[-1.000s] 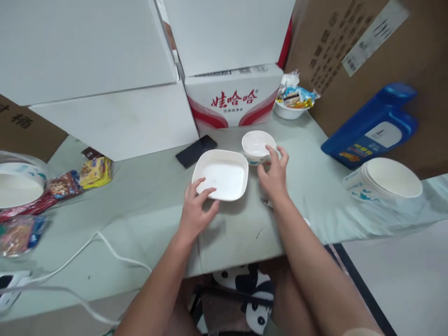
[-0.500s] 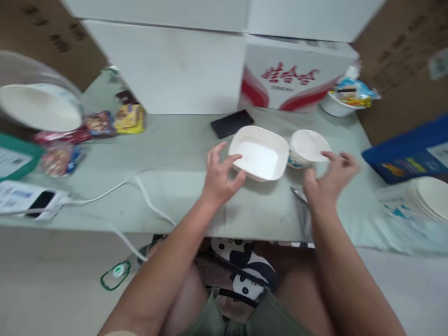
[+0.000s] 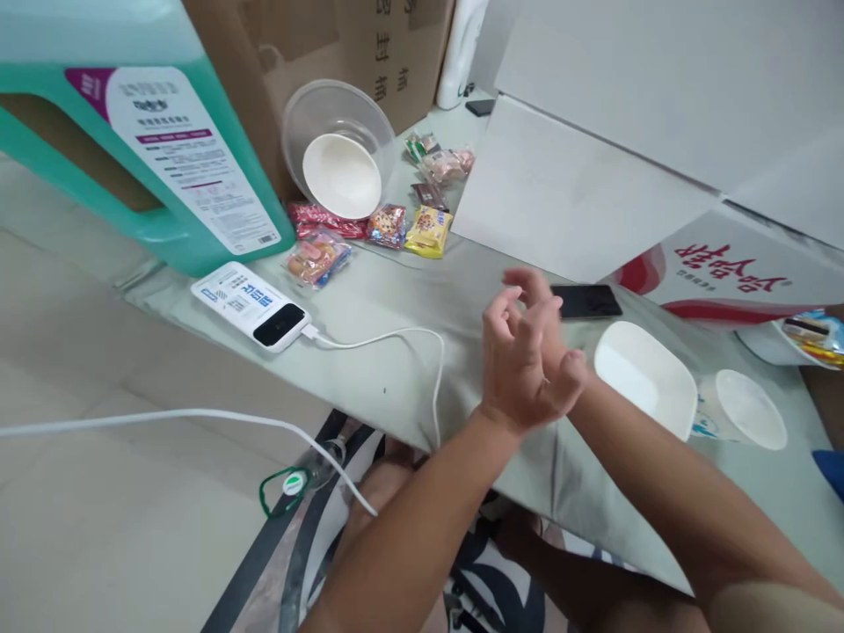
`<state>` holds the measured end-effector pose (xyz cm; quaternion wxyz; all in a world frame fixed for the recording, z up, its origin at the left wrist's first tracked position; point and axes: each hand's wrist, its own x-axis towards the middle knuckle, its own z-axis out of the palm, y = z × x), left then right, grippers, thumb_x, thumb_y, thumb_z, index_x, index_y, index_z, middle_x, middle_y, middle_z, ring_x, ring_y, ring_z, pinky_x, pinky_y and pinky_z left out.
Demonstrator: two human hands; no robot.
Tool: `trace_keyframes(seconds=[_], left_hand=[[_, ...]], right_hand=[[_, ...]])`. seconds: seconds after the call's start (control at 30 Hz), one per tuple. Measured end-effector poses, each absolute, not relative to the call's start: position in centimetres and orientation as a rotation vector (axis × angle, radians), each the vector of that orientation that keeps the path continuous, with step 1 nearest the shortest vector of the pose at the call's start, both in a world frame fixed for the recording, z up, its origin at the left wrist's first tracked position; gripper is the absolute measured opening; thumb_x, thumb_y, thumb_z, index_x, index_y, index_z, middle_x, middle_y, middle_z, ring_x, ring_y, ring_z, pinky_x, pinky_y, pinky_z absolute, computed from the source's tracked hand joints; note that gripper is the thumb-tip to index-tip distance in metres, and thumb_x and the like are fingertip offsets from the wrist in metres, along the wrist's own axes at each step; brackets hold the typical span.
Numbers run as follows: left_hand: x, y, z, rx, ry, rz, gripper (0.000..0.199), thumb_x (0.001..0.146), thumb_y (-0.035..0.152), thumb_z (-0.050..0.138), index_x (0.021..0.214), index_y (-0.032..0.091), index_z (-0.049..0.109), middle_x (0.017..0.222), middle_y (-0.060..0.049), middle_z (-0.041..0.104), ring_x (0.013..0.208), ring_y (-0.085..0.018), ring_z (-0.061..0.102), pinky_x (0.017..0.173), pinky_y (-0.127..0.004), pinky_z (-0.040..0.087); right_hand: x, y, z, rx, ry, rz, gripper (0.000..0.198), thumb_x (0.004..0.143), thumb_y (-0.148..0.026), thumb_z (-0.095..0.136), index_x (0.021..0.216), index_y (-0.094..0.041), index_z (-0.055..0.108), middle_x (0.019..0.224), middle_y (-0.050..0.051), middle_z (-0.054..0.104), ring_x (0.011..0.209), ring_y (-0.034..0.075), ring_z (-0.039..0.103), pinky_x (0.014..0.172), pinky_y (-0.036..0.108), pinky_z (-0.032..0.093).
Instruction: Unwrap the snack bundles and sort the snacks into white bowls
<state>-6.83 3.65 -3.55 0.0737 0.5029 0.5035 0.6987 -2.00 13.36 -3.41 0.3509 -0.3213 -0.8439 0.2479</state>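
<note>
My left hand [image 3: 524,365] hovers over the middle of the table, fingers loosely bent and thumb apart, with nothing in it. Just behind it is my right hand [image 3: 533,288], crossed over from the right; its visible fingers are stretched out to the left, while its palm is mostly hidden by my left hand. A black phone [image 3: 586,301] lies right beside the hands. To the right of my right forearm sit a white rectangular tub [image 3: 643,374] and a round white paper bowl [image 3: 748,409], both open-topped.
Snack packets, among them a yellow packet [image 3: 428,230], lie at the left near a white bowl [image 3: 343,176] in a clear basin [image 3: 294,123]. A green liquid jug [image 3: 217,176] stands behind a white device [image 3: 251,306] with a cable [image 3: 396,332]. White boxes [image 3: 560,189] line the back.
The view has swung left. My right hand has left the round bowl and crossed leftward behind my left hand. My left hand has moved away from the rectangular tub.
</note>
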Motion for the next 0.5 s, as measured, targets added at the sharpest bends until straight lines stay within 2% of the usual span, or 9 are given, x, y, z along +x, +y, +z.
trace_keyframes(seconds=[0.07, 0.13, 0.23, 0.33, 0.4, 0.5], left_hand=[[-7.8, 3.5, -3.4, 1.395, 1.524, 2.151, 0.052, 0.092, 0.041, 0.054, 0.14, 0.024, 0.04, 0.143, -0.018, 0.036, 0.138, -0.035, 0.041, 0.118, -0.062, 0.035], [-8.6, 3.5, -3.0, 1.293, 1.517, 2.148, 0.049, 0.094, 0.038, 0.052, 0.139, 0.025, 0.04, 0.141, -0.019, 0.038, 0.136, -0.034, 0.042, 0.118, -0.061, 0.036], [-9.3, 3.9, -2.4, 1.208, 1.451, 2.186, 0.043, 0.095, 0.039, 0.05, 0.135, 0.025, 0.042, 0.136, -0.019, 0.042, 0.132, -0.033, 0.044, 0.115, -0.061, 0.037], [-9.7, 4.2, -2.1, 1.15, 1.416, 2.222, 0.038, 0.097, 0.04, 0.048, 0.13, 0.022, 0.048, 0.13, -0.018, 0.044, 0.128, -0.033, 0.046, 0.113, -0.059, 0.039], [-9.9, 4.3, -2.0, 1.154, 1.425, 2.207, 0.038, 0.098, 0.041, 0.047, 0.129, 0.019, 0.05, 0.126, -0.018, 0.045, 0.124, -0.031, 0.048, 0.11, -0.055, 0.042], [-10.3, 4.1, -2.1, 1.23, 1.462, 2.183, 0.038, 0.1, 0.044, 0.043, 0.127, 0.018, 0.05, 0.12, -0.016, 0.048, 0.12, -0.029, 0.05, 0.107, -0.051, 0.045]], right_hand=[[-7.5, 16.3, -3.7, -0.786, -2.325, 0.605, 0.04, 0.087, -0.029, 0.057, 0.126, -0.025, 0.055, 0.132, 0.01, 0.06, 0.122, 0.027, 0.058, 0.106, 0.047, 0.049], [-12.5, 19.1, -3.7, -0.715, -2.616, 0.382, 0.051, 0.081, -0.025, 0.064, 0.131, -0.023, 0.056, 0.148, 0.015, 0.05, 0.136, 0.033, 0.049, 0.113, 0.053, 0.042], [-17.3, 22.6, -3.6, -0.734, -2.888, 0.186, 0.071, 0.071, -0.024, 0.078, 0.138, -0.022, 0.053, 0.155, 0.019, 0.042, 0.143, 0.043, 0.04, 0.113, 0.065, 0.037], [-18.3, 24.0, -3.8, -0.801, -2.972, 0.192, 0.06, 0.074, -0.02, 0.073, 0.132, -0.024, 0.058, 0.153, 0.017, 0.044, 0.14, 0.042, 0.043, 0.11, 0.065, 0.042], [-17.0, 23.8, -4.0, -0.769, -2.936, 0.269, 0.051, 0.075, -0.015, 0.067, 0.124, -0.026, 0.062, 0.151, 0.013, 0.047, 0.136, 0.037, 0.049, 0.11, 0.06, 0.045], [-13.0, 21.8, -4.1, -0.732, -2.765, 0.406, 0.049, 0.072, -0.015, 0.062, 0.119, -0.026, 0.061, 0.148, 0.01, 0.05, 0.129, 0.03, 0.055, 0.111, 0.051, 0.047]])
